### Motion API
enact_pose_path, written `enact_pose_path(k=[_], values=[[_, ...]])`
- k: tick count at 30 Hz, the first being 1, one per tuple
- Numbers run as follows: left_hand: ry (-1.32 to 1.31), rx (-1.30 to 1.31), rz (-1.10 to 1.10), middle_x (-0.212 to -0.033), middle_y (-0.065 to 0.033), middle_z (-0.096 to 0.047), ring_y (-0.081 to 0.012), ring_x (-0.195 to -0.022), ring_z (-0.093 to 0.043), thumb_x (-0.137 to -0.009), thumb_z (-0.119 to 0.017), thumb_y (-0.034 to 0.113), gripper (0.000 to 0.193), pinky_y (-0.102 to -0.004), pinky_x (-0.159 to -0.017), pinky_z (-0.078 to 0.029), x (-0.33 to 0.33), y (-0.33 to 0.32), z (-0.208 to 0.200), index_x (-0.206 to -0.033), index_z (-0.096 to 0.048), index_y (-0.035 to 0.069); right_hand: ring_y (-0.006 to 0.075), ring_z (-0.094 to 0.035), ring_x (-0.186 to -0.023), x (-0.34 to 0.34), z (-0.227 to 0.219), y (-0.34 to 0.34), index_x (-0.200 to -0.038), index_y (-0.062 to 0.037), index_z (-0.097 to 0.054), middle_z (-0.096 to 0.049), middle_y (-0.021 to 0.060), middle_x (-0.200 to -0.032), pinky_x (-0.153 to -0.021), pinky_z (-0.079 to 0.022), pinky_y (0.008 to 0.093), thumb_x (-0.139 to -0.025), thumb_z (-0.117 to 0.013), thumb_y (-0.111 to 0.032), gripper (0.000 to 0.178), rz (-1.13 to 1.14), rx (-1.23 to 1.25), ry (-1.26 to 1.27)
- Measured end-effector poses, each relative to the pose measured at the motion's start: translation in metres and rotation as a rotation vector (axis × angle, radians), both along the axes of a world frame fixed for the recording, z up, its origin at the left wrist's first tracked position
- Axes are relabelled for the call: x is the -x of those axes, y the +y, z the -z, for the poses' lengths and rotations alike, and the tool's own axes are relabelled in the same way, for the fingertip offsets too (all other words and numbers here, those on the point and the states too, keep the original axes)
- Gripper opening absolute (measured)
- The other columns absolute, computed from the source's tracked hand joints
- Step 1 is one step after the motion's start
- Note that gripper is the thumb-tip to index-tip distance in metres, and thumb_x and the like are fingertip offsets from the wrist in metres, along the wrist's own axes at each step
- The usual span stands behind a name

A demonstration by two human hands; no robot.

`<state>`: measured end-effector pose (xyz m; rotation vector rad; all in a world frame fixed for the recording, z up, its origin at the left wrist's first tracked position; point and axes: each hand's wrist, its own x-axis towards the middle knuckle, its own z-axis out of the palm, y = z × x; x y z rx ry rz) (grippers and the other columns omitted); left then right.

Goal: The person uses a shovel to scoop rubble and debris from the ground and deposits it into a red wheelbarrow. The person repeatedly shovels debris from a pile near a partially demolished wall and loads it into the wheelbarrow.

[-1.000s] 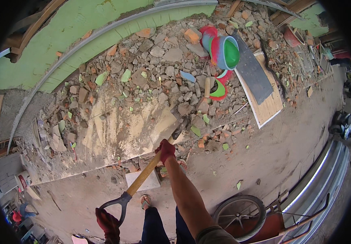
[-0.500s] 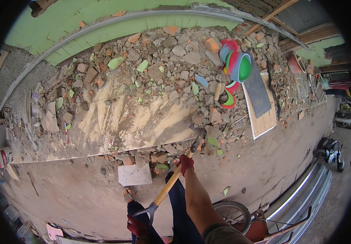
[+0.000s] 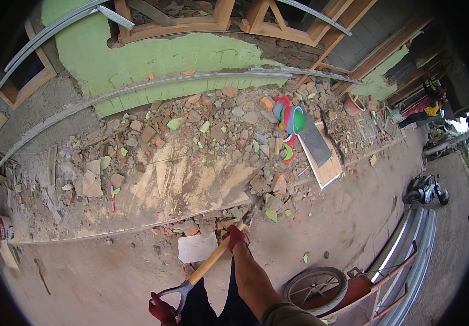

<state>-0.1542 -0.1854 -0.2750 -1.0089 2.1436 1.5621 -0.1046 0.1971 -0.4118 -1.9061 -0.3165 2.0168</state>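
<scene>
A shovel (image 3: 213,258) with a pale wooden shaft and a grey D-shaped grip slants across in front of me. My left hand (image 3: 162,309), in a dark red glove, is closed on the grip at the lower end. Farther up, my right hand (image 3: 236,239), gloved alike, wraps round the shaft close to the metal socket. The dark blade (image 3: 252,196) lies low against broken rubble (image 3: 279,183) at the right end of a dusty cream slab (image 3: 191,182); its tip is hard to make out. Beside the shaft rests a flat white tile piece (image 3: 195,248).
Rubble lies heaped along a green wall (image 3: 158,62), with colourful round containers (image 3: 294,120) and a leaning board (image 3: 321,157) on it. At my right stand a wheeled cart (image 3: 316,290) and long metal sheets (image 3: 416,255). A motorcycle (image 3: 426,191) and another person (image 3: 423,106) are farther right.
The view has tilted up, showing more wall and wooden frames. My left hand and the shovel's grip have swung left; my right hand still holds the shaft, nearer the white tile.
</scene>
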Motion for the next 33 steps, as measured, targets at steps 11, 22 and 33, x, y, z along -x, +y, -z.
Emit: enact_pose_path(k=[11,22,33], values=[[0.125,0.081,0.176,-0.048,0.0002,-0.041,-0.0118,-0.036,-0.035,-0.089,-0.068,0.045,0.05,-0.0304,-0.032,-0.029,-0.006,-0.166,-0.14,-0.074,-0.049,0.001,0.0237,-0.049,-0.049,-0.033,-0.087,-0.203,-0.078,-0.0015,-0.052,-0.05,0.0086,-0.061,-0.046,-0.045,0.0386,-0.081,-0.061,-0.007,0.011,0.188,0.091,0.031],[0.179,0.375,0.714,-0.058,-0.009,-0.053,-0.0209,-0.047,-0.049,-0.092,-0.061,0.05,0.054,-0.0356,-0.04,-0.043,-0.064,-0.183,-0.174,-0.09,-0.064,-0.003,0.0246,-0.058,-0.052,-0.242,-0.11,-0.302,-0.08,0.0009,-0.056,-0.056,0.0114,-0.065,-0.052,-0.054,0.0386,-0.078,-0.064,-0.013,0.017,0.494,0.09,-0.109],[-0.212,-0.074,1.113,-0.047,0.0023,-0.032,-0.0127,-0.034,-0.033,-0.092,-0.058,0.054,0.052,-0.028,-0.031,-0.027,-0.211,-0.021,-0.113,-0.068,-0.04,0.012,0.0214,-0.056,-0.05,-0.54,-0.198,-0.269,-0.09,-0.0013,-0.052,-0.054,0.0098,-0.066,-0.045,-0.05,0.0357,-0.08,-0.063,-0.012,0.018,1.118,-0.114,-0.328]])
